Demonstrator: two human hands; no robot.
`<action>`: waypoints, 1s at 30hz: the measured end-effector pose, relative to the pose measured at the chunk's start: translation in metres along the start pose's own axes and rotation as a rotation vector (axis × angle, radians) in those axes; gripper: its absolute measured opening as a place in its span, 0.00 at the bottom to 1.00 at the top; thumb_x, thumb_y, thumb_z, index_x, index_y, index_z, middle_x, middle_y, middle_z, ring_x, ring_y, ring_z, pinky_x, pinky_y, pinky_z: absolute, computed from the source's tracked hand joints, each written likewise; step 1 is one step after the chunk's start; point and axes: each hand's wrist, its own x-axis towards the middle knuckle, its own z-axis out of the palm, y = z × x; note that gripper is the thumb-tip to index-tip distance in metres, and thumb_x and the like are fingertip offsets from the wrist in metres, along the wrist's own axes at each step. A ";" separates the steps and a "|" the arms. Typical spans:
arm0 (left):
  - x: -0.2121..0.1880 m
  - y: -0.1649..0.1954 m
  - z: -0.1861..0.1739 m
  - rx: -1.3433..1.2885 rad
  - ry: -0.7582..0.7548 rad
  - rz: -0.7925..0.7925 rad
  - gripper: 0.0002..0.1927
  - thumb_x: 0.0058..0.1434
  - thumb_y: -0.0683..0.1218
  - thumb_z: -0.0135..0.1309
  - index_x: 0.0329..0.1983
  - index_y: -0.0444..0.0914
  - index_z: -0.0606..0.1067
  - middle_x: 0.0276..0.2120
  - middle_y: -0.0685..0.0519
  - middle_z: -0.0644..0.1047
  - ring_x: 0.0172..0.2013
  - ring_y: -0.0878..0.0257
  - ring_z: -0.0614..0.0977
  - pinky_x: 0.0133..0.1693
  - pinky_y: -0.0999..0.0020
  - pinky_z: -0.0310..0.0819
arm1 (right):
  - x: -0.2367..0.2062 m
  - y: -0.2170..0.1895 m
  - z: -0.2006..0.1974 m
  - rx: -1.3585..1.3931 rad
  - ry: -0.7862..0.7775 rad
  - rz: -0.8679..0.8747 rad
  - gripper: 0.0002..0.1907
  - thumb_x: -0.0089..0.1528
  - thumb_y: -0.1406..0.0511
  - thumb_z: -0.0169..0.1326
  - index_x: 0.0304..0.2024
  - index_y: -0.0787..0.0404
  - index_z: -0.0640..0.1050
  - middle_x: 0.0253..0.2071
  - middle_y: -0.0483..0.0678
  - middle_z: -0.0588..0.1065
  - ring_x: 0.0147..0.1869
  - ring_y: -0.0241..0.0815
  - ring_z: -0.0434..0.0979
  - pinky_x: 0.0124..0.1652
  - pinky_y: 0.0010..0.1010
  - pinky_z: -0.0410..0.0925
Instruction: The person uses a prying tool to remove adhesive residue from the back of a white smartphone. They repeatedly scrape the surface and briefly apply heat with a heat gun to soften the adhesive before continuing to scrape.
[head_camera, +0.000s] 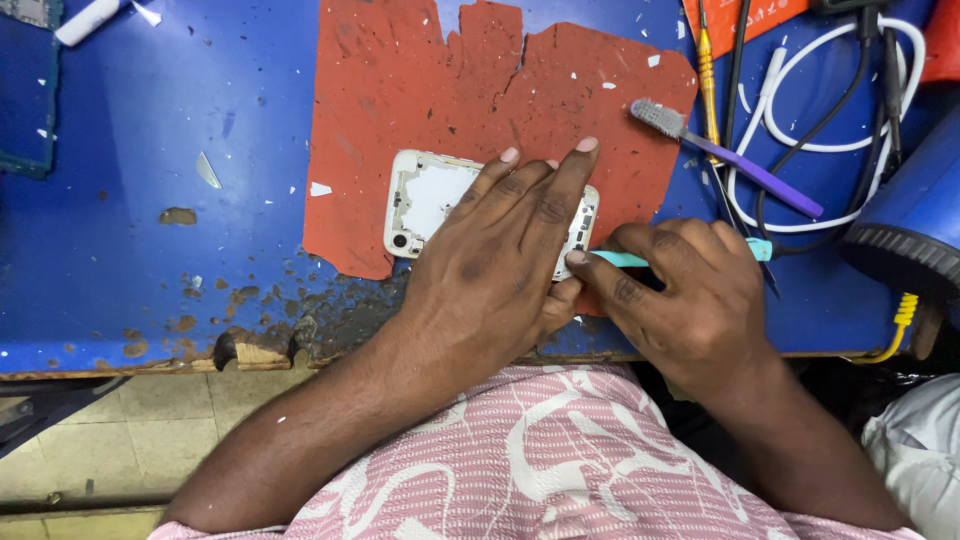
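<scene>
A white phone housing (428, 196) lies on a torn red mat (420, 90) on the blue workbench (150, 200). My left hand (500, 265) lies flat on the housing and presses it down, fingers spread over its right half. My right hand (690, 295) grips a teal-handled tool (618, 259), whose tip points left and meets the housing's right edge under my left fingers. The tip itself is hidden.
A purple toothbrush (730, 155) and a yellow-handled screwdriver (707, 70) lie right of the mat, beside white and black cables (830, 140). A blue round device (915, 220) sits at far right. The bench's front edge (260, 350) is chipped. Small debris is scattered over the bench.
</scene>
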 end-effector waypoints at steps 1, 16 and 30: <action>0.000 0.000 0.000 0.006 -0.007 -0.008 0.49 0.57 0.43 0.62 0.76 0.28 0.50 0.57 0.37 0.73 0.63 0.46 0.74 0.73 0.47 0.60 | -0.001 0.000 0.001 -0.005 0.003 0.005 0.15 0.56 0.65 0.67 0.47 0.55 0.86 0.43 0.46 0.77 0.40 0.43 0.74 0.36 0.36 0.60; 0.002 -0.003 -0.006 -0.011 -0.018 -0.010 0.55 0.53 0.46 0.68 0.76 0.28 0.49 0.56 0.38 0.74 0.62 0.47 0.74 0.72 0.46 0.59 | -0.004 -0.009 0.006 0.015 0.012 0.085 0.20 0.55 0.65 0.69 0.50 0.51 0.83 0.43 0.44 0.77 0.41 0.43 0.74 0.36 0.37 0.63; 0.002 -0.003 -0.004 0.032 0.003 -0.010 0.53 0.54 0.45 0.66 0.76 0.28 0.48 0.55 0.37 0.73 0.62 0.46 0.75 0.72 0.44 0.59 | -0.008 -0.016 0.013 0.022 0.059 0.151 0.17 0.55 0.65 0.69 0.48 0.54 0.84 0.45 0.45 0.77 0.41 0.44 0.74 0.38 0.35 0.65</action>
